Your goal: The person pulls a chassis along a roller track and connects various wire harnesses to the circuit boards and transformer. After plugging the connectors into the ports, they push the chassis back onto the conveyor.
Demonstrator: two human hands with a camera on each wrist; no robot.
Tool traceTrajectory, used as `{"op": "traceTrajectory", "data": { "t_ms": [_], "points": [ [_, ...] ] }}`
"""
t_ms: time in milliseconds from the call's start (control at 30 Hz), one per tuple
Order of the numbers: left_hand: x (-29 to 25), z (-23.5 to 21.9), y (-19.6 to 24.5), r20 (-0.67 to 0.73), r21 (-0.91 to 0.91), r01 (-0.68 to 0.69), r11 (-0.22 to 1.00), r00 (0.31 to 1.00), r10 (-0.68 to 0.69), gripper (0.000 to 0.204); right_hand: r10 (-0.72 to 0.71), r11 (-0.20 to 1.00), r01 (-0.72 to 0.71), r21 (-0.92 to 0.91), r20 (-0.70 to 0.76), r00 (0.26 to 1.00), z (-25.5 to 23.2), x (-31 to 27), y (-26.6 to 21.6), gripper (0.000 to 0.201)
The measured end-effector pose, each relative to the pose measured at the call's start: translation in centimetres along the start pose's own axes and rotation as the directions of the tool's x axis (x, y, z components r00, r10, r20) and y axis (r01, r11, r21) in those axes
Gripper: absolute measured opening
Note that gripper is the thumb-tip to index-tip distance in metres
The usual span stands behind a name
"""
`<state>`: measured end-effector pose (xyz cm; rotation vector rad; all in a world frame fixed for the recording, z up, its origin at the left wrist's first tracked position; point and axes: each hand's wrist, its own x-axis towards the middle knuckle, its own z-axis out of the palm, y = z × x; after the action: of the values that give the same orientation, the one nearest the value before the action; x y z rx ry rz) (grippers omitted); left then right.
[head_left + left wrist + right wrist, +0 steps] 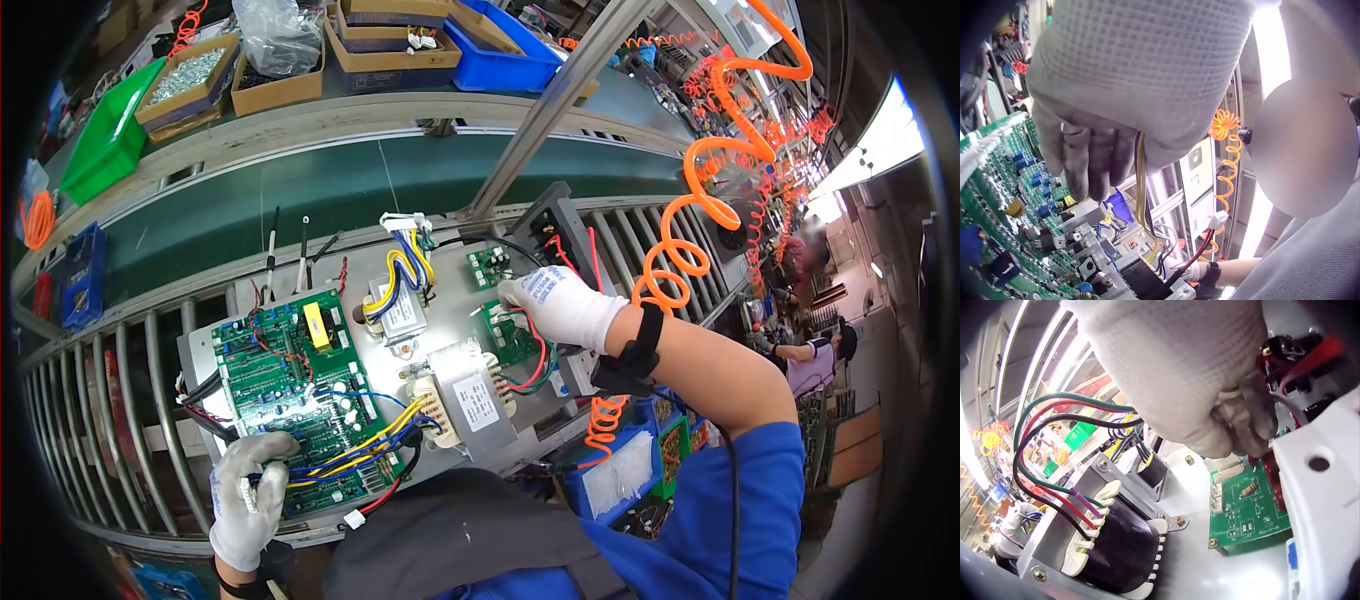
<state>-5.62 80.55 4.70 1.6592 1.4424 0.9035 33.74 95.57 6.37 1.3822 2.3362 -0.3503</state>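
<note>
We see a roller conveyor bearing a metal plate on which all the parts sit. On the plate's left part lies the big board, green and dense with components. Right of it stands the large transformer, with a white label on its casing. Our left hand, gloved, is over the big board's near left corner; our right hand, also gloved, is over the plate's right part. Farther back than the large transformer we have the small transformer, with wires looping above it. A small board lies just beside our right fingertips. Yellow and blue wires run from the large transformer across the big board into our left hand, whose fingers are curled around them. Red, green and black wires arch from the large transformer into our right hand, its bent fingers grasping them; their tips are hidden. A white connector shows at our left fingers.
</note>
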Motion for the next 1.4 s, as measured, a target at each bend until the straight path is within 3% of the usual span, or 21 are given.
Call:
{"op": "traceTrajectory", "data": {
  "t_ms": [267, 433, 567, 733, 833, 1000, 1267, 1400],
  "points": [
    [0.3, -0.1, -0.6, 0.008, 0.016, -0.003, 1.000, 1.000, 0.003, 0.022, -0.100, 0.987, 0.103, -0.123, 0.029, 0.995, -1.5, 0.4, -1.2, 0.023],
    [0.5, -0.2, -0.8, 0.015, 0.029, 0.014, 0.999, 1.000, -0.014, 0.021, -0.170, 0.949, 0.197, -0.245, 0.125, 0.977, -2.0, 0.8, -1.5, 0.024],
    [1.0, -0.2, -0.9, 0.020, 0.010, 0.027, 1.000, 0.999, -0.027, 0.022, -0.197, 0.963, 0.210, -0.169, 0.088, 0.976, -1.7, 1.0, -0.5, 0.024],
    [0.9, -0.4, -0.8, 0.015, -0.019, 0.087, 0.996, 0.996, -0.087, 0.024, -0.149, 0.985, 0.161, -0.066, 0.154, 0.977, -2.6, 1.4, -0.2, 0.029],
    [0.3, -0.2, -0.5, 0.010, -0.031, 0.092, 0.995, 0.996, -0.092, 0.026, -0.172, 0.985, 0.169, 0.038, 0.067, 0.983, -2.0, 2.2, 0.9, 0.032],
    [-1.2, -0.1, 0.5, -0.012, -0.032, 0.048, 0.998, 0.999, -0.049, 0.024, -0.145, 0.986, 0.136, 0.098, 0.097, 0.985, -2.3, 2.9, 1.0, 0.039],
    [-2.9, 0.9, 2.7, -0.027, 0.078, 0.121, 0.990, 0.993, -0.119, 0.026, -0.076, 0.987, 0.073, -0.140, -0.015, 0.997, -2.2, 1.7, -1.0, 0.027],
    [-3.6, 1.4, 3.8, -0.076, 0.070, 0.127, 0.989, 0.990, -0.121, 0.030, -0.131, 0.983, 0.123, -0.133, -0.059, 0.990, -1.7, 1.4, -0.7, 0.025]
  ]
}}
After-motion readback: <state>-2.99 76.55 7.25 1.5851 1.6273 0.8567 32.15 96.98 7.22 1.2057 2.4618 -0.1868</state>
